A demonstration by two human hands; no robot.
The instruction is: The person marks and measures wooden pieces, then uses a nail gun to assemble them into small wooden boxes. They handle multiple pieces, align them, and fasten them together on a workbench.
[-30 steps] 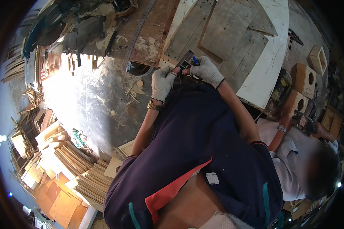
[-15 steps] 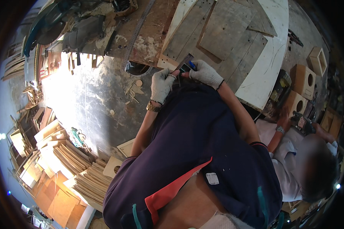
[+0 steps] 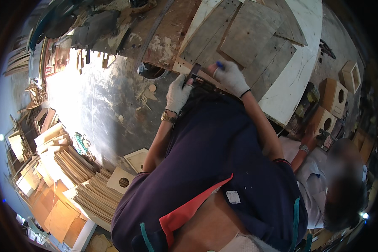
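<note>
My left hand point(image 3: 177, 95), in a white knit work glove with bare fingertips showing, is closed on a dark, flat metal tool point(image 3: 194, 72). That tool tilts up near the bench's front edge; its exact kind I cannot make out. To its right my right hand point(image 3: 232, 79), gloved alike, is closed round a small blue pen-like thing point(image 3: 219, 64), of which only the end shows. The right hand is apart from the tool, over the near edge of the grey wooden boards point(image 3: 256, 33) lying on the white-topped panel point(image 3: 287, 90).
A long metal ruler point(image 3: 153, 33) lies on the brown bench at upper left, near a circular saw point(image 3: 56, 27). Wooden boxes with round holes point(image 3: 335, 97) stand at right, where a co-worker point(image 3: 313, 168) handles a tool. Stacked thin boards point(image 3: 94, 197) fill the lower left.
My right hand has moved away from the dark tool, slightly up and right, with the blue thing. My left hand keeps the tool, which has tipped leftward.
</note>
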